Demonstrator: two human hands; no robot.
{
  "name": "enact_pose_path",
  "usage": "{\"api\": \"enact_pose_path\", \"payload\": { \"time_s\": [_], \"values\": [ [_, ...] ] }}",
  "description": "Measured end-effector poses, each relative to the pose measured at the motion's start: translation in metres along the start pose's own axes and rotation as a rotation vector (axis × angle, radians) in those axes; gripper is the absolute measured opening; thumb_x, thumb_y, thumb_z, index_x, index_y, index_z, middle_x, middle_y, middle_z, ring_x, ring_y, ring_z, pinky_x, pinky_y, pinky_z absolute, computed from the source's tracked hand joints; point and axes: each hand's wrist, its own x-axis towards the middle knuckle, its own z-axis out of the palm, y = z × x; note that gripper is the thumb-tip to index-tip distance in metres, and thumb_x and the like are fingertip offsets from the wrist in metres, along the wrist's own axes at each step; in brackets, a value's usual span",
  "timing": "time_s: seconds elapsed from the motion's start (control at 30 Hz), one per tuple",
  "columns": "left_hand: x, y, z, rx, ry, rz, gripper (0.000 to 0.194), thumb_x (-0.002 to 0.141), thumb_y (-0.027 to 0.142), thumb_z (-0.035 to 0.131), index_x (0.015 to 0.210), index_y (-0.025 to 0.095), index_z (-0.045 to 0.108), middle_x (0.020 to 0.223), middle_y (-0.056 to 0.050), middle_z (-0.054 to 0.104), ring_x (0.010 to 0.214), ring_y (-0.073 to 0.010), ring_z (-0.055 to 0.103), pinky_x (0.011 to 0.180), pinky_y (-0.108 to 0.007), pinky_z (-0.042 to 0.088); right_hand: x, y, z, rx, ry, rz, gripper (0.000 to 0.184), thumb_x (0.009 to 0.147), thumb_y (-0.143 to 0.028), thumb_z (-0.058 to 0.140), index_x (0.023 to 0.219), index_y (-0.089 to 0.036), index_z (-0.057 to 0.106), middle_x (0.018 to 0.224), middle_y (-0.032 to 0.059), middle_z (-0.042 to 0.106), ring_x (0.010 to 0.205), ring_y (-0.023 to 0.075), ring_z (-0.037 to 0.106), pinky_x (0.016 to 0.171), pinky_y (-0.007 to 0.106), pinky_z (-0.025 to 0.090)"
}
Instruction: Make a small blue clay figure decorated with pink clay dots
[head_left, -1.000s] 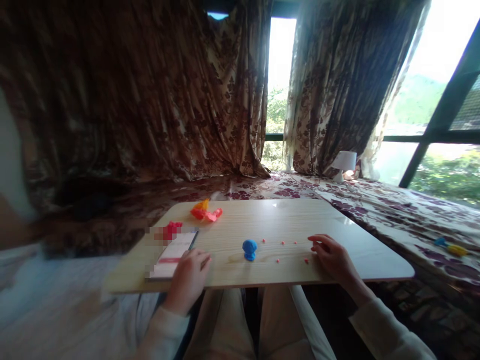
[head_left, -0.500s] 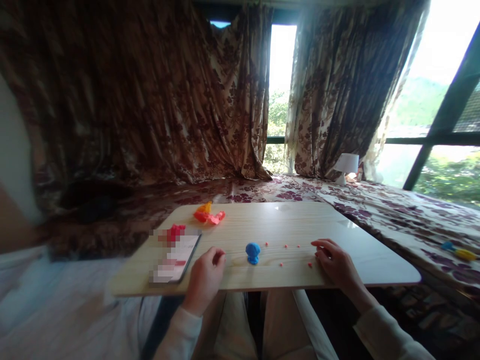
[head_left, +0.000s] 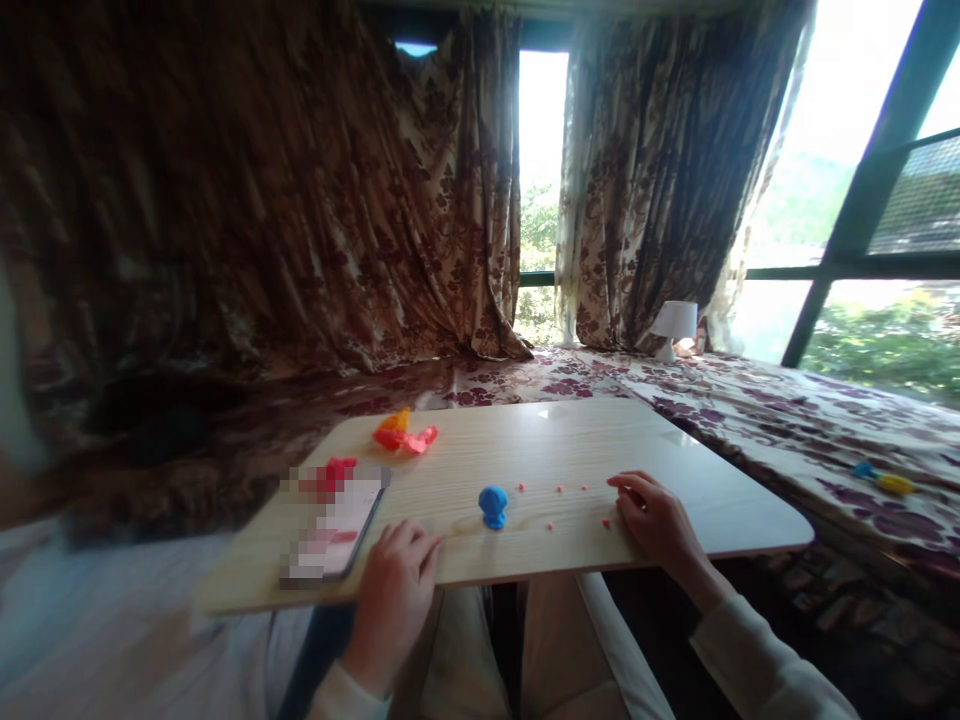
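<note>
Left hand (head_left: 394,580) shows the main change: a second ago it lay against the phone (head_left: 361,505); half a second ago it was off it, over the worktop (head_left: 495,440), thumb and fingertips drawn together. Now it is nearer the front edge, back of the hand uppermost, fingers bent, thumb pointing toward the blue figure (head_left: 493,507). Its grip is turned away from view; cannot tell whether it is closed on anything. Right hand (head_left: 654,512) has hardly shifted: at the worktop's right half, fingers loosely curved, grip parted from the thumb, nothing seen in it. Blue figure upright in the middle of the worktop, between the hands, touched by neither; same spot as in both earlier views: rounded top, narrower lower part. Five pink pellets (head_left: 559,489) lie between it and the right hand, three in a far row, two nearer the front; layout unchanged. The nearer right pellet, the redder one, sits just beside the right hand. Phone lies flat at the left, partly pixelated, left hand now apart from it. Red clump (head_left: 345,466) by the phone's far end; yellow piece (head_left: 395,420) and red piece (head_left: 416,441) together at the far left, unmoved. Whole view has swung slightly.
</note>
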Motion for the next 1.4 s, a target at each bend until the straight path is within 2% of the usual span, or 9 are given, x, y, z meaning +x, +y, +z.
{"api": "enact_pose_path", "payload": {
  "time_s": [0.13, 0.3, 0.5, 0.7, 0.87, 1.13, 1.4],
  "values": [
    [-0.01, 0.005, -0.001, 0.163, 0.017, 0.028, 0.023, 0.086, 0.024, 0.044, 0.082, 0.02, 0.067, 0.083, -0.005, 0.061, 0.081, -0.0201, 0.054, 0.073, -0.035, 0.043, 0.0, -0.001, -0.001, 0.012, 0.002, 0.005, 0.027, 0.074, -0.022, 0.04, 0.085, -0.019, 0.065, 0.093, 0.0054, 0.065, 0.078, 0.0182, 0.062, 0.072, 0.03, 0.047],
    [-0.019, 0.021, -0.003, 0.29, 0.019, 0.099, 0.027, 0.083, 0.026, 0.049, 0.106, 0.021, 0.062, 0.098, -0.006, 0.062, 0.091, -0.0219, 0.053, 0.083, -0.04, 0.039, 0.0, -0.002, -0.002, 0.006, -0.013, 0.007, 0.027, 0.075, -0.021, 0.04, 0.086, -0.018, 0.065, 0.093, 0.0054, 0.066, 0.078, 0.0183, 0.062, 0.072, 0.03, 0.047],
    [-0.018, 0.023, -0.002, 0.349, 0.021, 0.089, 0.028, 0.086, 0.03, 0.044, 0.106, 0.019, 0.062, 0.104, -0.007, 0.063, 0.098, -0.0228, 0.052, 0.092, -0.045, 0.032, -0.001, -0.001, -0.002, -0.006, -0.011, -0.008, 0.027, 0.075, -0.02, 0.04, 0.085, -0.019, 0.065, 0.091, 0.005, 0.067, 0.077, 0.0186, 0.062, 0.071, 0.03, 0.047],
    [-0.032, 0.02, 0.003, 0.373, 0.032, 0.145, 0.035, 0.086, 0.032, 0.044, 0.116, 0.02, 0.056, 0.114, -0.01, 0.06, 0.106, -0.0242, 0.05, 0.097, -0.047, 0.027, -0.001, -0.001, -0.002, -0.001, -0.014, -0.007, 0.027, 0.074, -0.02, 0.041, 0.085, -0.02, 0.066, 0.091, 0.0047, 0.067, 0.079, 0.0193, 0.064, 0.072, 0.03, 0.047],
    [-0.025, 0.028, 0.007, 0.367, 0.005, 0.1, 0.038, 0.088, 0.037, 0.041, 0.118, 0.019, 0.055, 0.117, -0.01, 0.059, 0.11, -0.0254, 0.048, 0.101, -0.051, 0.023, -0.001, -0.002, -0.002, -0.017, -0.018, -0.009, 0.027, 0.075, -0.02, 0.041, 0.085, -0.019, 0.066, 0.091, 0.0051, 0.068, 0.079, 0.0194, 0.064, 0.072, 0.03, 0.047],
    [-0.038, 0.018, 0.005, 0.377, 0.01, 0.127, 0.048, 0.086, 0.045, 0.042, 0.124, 0.018, 0.05, 0.125, -0.011, 0.055, 0.115, -0.0284, 0.045, 0.102, -0.054, 0.017, -0.001, -0.001, -0.002, -0.032, -0.022, -0.012, 0.026, 0.075, -0.019, 0.041, 0.085, -0.019, 0.066, 0.092, 0.005, 0.068, 0.08, 0.0195, 0.064, 0.074, 0.031, 0.047],
    [-0.02, 0.031, 0.011, 0.338, -0.043, 0.133, 0.044, 0.087, 0.045, 0.04, 0.122, 0.022, 0.053, 0.121, -0.011, 0.057, 0.117, -0.028, 0.043, 0.103, -0.057, 0.016, -0.001, -0.002, -0.003, -0.018, -0.016, -0.006, 0.027, 0.075, -0.02, 0.042, 0.085, -0.02, 0.066, 0.09, 0.0046, 0.068, 0.079, 0.0194, 0.064, 0.072, 0.03, 0.047]
  ]
}}
